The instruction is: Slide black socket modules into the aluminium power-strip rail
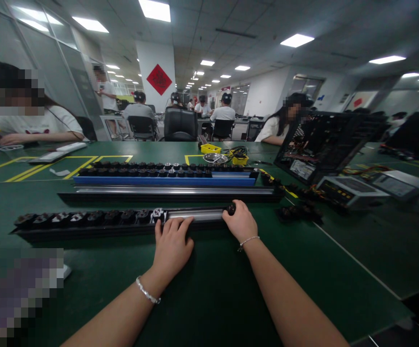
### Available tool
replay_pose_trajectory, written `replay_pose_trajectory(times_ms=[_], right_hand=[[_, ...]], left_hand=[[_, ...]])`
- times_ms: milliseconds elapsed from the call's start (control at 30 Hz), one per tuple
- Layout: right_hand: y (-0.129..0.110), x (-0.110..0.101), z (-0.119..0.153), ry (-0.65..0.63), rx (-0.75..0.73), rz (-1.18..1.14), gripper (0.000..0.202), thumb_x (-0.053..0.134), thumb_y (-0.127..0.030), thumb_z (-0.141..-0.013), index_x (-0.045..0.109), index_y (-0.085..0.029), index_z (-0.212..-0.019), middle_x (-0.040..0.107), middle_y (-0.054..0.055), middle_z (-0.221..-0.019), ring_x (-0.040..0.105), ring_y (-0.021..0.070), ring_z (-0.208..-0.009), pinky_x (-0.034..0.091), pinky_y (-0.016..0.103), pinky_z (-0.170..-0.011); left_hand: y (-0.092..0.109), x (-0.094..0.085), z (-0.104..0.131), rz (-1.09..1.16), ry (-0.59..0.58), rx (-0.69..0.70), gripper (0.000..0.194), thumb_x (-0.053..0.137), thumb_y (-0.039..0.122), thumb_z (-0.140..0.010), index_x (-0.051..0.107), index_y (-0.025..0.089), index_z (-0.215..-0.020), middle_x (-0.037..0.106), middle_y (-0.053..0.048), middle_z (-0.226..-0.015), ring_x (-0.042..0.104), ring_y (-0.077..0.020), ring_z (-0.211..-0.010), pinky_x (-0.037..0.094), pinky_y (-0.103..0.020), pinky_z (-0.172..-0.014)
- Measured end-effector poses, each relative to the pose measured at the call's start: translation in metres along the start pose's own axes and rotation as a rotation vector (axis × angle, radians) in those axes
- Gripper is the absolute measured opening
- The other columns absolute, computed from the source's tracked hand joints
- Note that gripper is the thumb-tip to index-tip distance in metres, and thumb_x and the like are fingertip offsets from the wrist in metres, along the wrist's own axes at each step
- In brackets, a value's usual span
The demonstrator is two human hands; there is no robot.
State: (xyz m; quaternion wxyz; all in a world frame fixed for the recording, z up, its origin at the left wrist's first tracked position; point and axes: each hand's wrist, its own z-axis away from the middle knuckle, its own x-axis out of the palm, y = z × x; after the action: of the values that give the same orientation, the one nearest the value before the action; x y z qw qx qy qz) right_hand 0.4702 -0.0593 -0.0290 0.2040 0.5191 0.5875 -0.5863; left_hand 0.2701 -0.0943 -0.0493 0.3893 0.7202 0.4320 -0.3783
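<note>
A long black rail [86, 232] lies across the green table in front of me. Black socket-like modules [110, 217] fill its left part, and a bare silver channel [202, 215] shows further right. My left hand [173, 243] rests on the rail's near edge with its fingers apart, beside a module with a white top [158, 214]. At the rail's right end, my right hand [242, 221] pinches a small black module [231, 208]; the fingers partly cover it, so I cannot tell whether it sits in the channel.
Beyond lie another black rail [173, 197] and a blue rail [166, 181] with rows of modules. Loose black modules [299, 212], a metal power supply [352, 190] and an open computer case [321, 144] stand right. A metal dish [215, 158] sits behind. Co-workers sit around.
</note>
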Motion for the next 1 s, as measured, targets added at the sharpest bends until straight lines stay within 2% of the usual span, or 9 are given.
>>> replay_pose_trajectory(times_ms=[233, 400, 1000], right_hand=[[0.0059, 0.0002, -0.0043, 0.02, 0.011, -0.027, 0.057, 0.052, -0.039, -0.073, 0.048, -0.013, -0.123, 0.051, 0.015, -0.126, 0.049, 0.0256, -0.113, 0.039, 0.034, -0.093], [0.0063, -0.0013, -0.0036, -0.038, 0.077, -0.031, 0.057, 0.051, -0.044, -0.074, 0.05, -0.012, -0.121, 0.058, 0.015, -0.116, 0.055, 0.026, -0.105, 0.042, 0.034, -0.085], [0.0084, -0.0074, -0.0036, -0.085, 0.118, -0.051, 0.061, 0.049, -0.045, -0.075, 0.046, -0.014, -0.128, 0.057, 0.014, -0.12, 0.055, 0.0278, -0.107, 0.043, 0.036, -0.084]], left_hand=[[0.0007, -0.001, 0.0004, 0.002, 0.01, 0.007, 0.05, 0.049, 0.02, -0.074, 0.051, 0.027, -0.123, 0.058, -0.005, -0.113, 0.045, -0.0249, -0.113, 0.011, -0.054, -0.108], [0.0014, -0.0007, 0.0006, 0.002, 0.001, -0.004, 0.051, 0.05, 0.019, -0.074, 0.051, 0.028, -0.124, 0.058, -0.005, -0.114, 0.044, -0.0244, -0.114, 0.01, -0.054, -0.108], [0.0001, 0.0007, 0.0005, -0.005, 0.001, 0.001, 0.049, 0.047, 0.02, -0.075, 0.05, 0.028, -0.124, 0.058, -0.005, -0.114, 0.043, -0.0249, -0.115, 0.009, -0.054, -0.108]])
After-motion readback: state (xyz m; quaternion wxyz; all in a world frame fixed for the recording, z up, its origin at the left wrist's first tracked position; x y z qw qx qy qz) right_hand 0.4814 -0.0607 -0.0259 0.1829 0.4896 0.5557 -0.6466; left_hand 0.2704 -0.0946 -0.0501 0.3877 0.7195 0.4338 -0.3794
